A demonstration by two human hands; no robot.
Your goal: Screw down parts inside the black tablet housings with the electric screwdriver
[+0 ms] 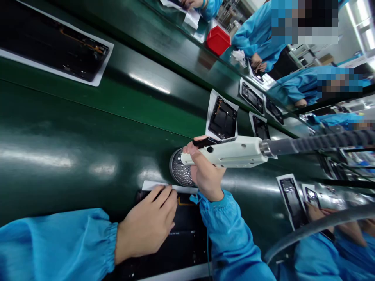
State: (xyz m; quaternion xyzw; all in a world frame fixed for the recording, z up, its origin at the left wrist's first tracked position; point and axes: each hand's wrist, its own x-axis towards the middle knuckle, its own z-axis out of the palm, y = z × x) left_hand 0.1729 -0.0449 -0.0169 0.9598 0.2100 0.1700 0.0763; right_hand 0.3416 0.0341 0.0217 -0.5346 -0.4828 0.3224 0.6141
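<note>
My right hand [208, 177] is wrapped round a white air gun [234, 152] with a black lever on its side. A ribbed grey hose [322, 142] runs from the gun's back end off to the right. At its front end is a round, perforated metal head [179, 169]; whether it is fixed to the gun or lies under it, I cannot tell. Below, a black tablet housing [187, 234] with an orange flex cable lies on white paper [150, 185]. Flat over its upper edge rests my left hand [149, 224], fingers stretched out, holding nothing.
Another black housing [58, 43] lies on paper at upper left, and a smaller one [223, 119] beyond the air gun. More line the green bench [88, 117] to the right. Co-workers in blue sleeves [254, 33] sit opposite and at right. A red bin [218, 40] stands across.
</note>
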